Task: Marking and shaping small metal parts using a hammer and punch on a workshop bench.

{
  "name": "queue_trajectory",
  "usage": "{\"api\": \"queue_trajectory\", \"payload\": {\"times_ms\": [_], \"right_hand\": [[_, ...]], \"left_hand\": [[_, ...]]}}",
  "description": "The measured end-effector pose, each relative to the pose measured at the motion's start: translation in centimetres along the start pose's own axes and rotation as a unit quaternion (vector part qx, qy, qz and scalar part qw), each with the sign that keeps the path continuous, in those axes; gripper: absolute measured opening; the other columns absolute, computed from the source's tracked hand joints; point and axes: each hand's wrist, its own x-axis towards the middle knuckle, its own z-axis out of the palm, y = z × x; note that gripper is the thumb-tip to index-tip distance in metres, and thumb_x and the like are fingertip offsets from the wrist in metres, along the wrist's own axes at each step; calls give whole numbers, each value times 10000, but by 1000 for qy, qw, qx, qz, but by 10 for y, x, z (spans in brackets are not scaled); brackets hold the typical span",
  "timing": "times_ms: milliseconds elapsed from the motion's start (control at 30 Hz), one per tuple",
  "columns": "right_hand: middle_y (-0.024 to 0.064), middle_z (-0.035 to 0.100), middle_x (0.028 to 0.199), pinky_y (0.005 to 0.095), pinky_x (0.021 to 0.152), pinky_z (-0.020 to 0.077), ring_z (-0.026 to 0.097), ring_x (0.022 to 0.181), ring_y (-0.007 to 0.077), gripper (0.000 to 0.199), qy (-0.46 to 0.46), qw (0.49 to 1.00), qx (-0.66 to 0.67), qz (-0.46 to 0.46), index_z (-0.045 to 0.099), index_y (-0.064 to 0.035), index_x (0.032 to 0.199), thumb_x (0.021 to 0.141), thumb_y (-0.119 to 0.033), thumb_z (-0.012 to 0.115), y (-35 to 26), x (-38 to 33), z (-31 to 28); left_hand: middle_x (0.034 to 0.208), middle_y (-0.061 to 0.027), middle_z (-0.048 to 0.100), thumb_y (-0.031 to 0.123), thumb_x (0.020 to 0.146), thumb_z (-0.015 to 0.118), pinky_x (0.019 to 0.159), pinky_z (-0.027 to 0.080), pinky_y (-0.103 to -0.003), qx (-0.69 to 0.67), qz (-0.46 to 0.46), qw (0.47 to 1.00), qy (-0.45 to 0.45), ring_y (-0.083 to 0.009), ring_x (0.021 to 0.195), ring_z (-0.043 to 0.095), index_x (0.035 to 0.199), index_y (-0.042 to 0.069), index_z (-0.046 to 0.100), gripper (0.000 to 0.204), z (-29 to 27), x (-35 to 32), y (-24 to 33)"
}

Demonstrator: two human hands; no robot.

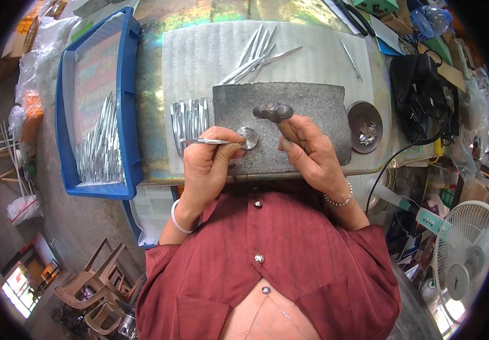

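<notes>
My right hand [310,146] is closed around the wooden handle of a small hammer [274,111], its dark metal head raised over a grey stone slab [289,158]. In my left hand [210,161], pinched between thumb and fingers, is a slim pair of silver tweezers [210,141]. Its tip end reaches a shiny round metal block [248,137] on the slab; the fingertips hide the exact contact. Left of the slab lies a row of similar tweezers [190,116]. Beyond it, several more tweezers [255,56] lie in a loose pile on white foam sheeting [193,51].
A blue tray [132,102] at the left holds many slim metal pieces. To the slab's right sits a brown bowl [364,148] of small metal parts. One thin metal tool [351,59] lies farther back. A black bag [420,96] and a fan [461,266] are at the right.
</notes>
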Motion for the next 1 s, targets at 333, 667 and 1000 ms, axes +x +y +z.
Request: {"api": "queue_trajectory", "payload": {"times_ms": [333,667,1000], "right_hand": [[86,595,885,246,669,459,555,727,116,322,0,1000,-13,2,495,-5,1213,904,-66,560,-2,-2,-1],[54,578,776,250,580,461,580,645,117,340,-82,985,7,-155,560,-13,1127,806,-9,673,-49,6,10],[100,539,662,303,483,447,586,576,260,176,-137,919,-225,-293,605,-24,801,660,-18,711,-95,26,26]], "left_hand": [[841,-68,605,-55,881,551,636,511,-225,20,10,1000,2,-116,701,617,907,-34,597,57,2,2,2],[883,-107,619,-36,699,582,554,516,-352,385,235,893,-5,-301,680,624,910,44,604,226,11,-2,17],[931,-103,584,130,703,665,520,515,-364,315,264,909,-65,-299,750,609,941,44,597,261,3,2,24]]}}
